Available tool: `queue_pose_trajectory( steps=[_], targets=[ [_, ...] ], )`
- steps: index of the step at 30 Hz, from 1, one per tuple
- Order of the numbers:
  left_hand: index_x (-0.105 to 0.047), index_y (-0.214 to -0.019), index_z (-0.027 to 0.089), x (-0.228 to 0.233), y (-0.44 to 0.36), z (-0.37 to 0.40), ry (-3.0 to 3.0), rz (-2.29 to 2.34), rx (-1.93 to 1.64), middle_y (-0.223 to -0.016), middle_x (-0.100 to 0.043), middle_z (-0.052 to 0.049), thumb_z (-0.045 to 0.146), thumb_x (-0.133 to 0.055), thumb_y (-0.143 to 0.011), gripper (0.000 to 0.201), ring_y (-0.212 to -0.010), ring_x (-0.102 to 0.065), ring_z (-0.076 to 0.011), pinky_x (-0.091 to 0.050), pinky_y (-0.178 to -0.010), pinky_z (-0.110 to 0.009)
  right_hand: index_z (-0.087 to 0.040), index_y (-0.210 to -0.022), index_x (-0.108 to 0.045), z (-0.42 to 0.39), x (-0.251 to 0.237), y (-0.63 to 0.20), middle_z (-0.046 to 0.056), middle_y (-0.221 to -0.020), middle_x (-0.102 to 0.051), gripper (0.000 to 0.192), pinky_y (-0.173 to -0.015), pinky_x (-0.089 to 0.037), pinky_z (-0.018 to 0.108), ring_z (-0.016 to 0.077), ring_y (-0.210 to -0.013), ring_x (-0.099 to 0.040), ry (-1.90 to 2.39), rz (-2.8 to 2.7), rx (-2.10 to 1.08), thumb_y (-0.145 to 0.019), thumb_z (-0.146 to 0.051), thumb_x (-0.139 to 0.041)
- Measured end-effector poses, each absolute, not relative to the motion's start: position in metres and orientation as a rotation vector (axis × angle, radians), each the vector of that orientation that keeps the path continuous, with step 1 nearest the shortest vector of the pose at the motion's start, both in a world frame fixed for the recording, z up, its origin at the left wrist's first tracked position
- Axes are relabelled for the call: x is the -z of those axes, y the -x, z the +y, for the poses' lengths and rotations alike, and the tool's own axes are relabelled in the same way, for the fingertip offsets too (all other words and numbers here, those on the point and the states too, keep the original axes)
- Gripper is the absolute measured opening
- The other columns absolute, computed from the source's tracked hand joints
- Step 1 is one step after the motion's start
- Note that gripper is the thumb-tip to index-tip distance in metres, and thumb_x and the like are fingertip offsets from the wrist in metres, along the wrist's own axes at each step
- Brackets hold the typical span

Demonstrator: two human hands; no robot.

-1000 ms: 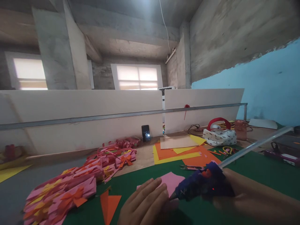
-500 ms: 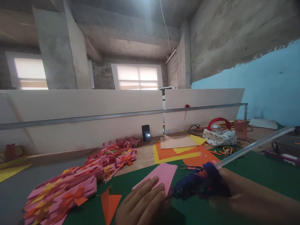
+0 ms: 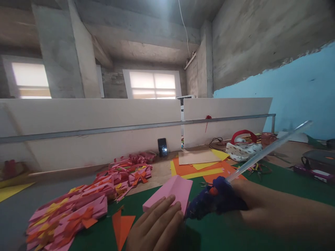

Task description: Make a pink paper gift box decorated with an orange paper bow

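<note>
A folded piece of pink paper [image 3: 170, 190] sits over the green mat in front of me. My left hand [image 3: 157, 223] holds it by its near part, fingers stretched side by side across the top; the thumb is hidden. In my right hand [image 3: 243, 198] is a dark blue glue gun [image 3: 217, 200], a long clear glue stick [image 3: 269, 151] jutting from its back. The gun's nozzle meets the right edge of the pink paper. Left of my left hand lies a folded orange paper piece [image 3: 122, 226].
Pink paper pieces with orange and yellow bows [image 3: 75, 216] form a long pile at left. Orange and yellow sheets [image 3: 183, 169], a phone [image 3: 162, 147] and a cloth basket [image 3: 243, 150] with a red handle stand behind. Pliers [image 3: 259, 169] lie at right.
The glue gun and my right hand have moved left and slightly nearer, its stick now tilted more steeply. The pink paper has shifted a little left with my left hand.
</note>
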State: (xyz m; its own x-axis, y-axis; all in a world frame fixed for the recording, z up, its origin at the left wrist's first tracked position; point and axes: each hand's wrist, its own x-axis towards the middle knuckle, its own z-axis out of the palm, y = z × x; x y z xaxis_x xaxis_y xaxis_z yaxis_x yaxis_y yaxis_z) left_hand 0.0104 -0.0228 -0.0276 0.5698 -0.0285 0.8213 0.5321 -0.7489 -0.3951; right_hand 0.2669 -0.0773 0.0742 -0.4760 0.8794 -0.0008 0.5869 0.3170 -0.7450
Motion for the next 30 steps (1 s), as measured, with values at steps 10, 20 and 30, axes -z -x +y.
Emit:
queue_pose_trajectory(
  steps=[10, 20, 30],
  targets=[
    [-0.061, -0.104, 0.011, 0.025, -0.014, -0.028, 2.141, -0.411, 1.140, -0.102, -0.069, -0.008, 0.022, -0.030, -0.093, 0.035, -0.116, -0.049, -0.0197, -0.045, -0.096, -0.036, -0.020, -0.103, -0.064, -0.068, -0.082, -0.269, 0.002, -0.081, -0.062, 0.032, -0.068, -0.046, 0.026, 0.0177, -0.074, -0.054, 1.326, -2.242, -0.824, -0.075, -0.034, -0.060],
    [-0.065, -0.093, 0.015, 0.020, -0.018, -0.018, 1.943, -0.202, 1.089, -0.101, -0.070, -0.003, 0.018, -0.045, -0.088, 0.021, -0.109, -0.056, -0.0198, -0.045, -0.095, -0.033, -0.022, -0.105, -0.064, -0.070, -0.087, -0.277, 0.000, -0.076, -0.062, 0.034, -0.067, -0.046, 0.026, 0.0181, -0.073, -0.055, 1.293, -2.220, -0.924, -0.074, -0.035, -0.062],
    [-0.066, -0.090, 0.016, 0.022, -0.020, -0.019, 1.943, -0.188, 1.090, -0.098, -0.070, -0.001, 0.013, -0.049, -0.085, 0.018, -0.107, -0.056, -0.0194, -0.044, -0.096, -0.033, -0.022, -0.111, -0.062, -0.080, -0.085, -0.273, 0.001, -0.083, -0.066, 0.040, -0.065, -0.048, 0.027, 0.0199, -0.076, -0.059, 1.384, -2.157, -0.988, -0.072, -0.030, -0.062]
  ],
)
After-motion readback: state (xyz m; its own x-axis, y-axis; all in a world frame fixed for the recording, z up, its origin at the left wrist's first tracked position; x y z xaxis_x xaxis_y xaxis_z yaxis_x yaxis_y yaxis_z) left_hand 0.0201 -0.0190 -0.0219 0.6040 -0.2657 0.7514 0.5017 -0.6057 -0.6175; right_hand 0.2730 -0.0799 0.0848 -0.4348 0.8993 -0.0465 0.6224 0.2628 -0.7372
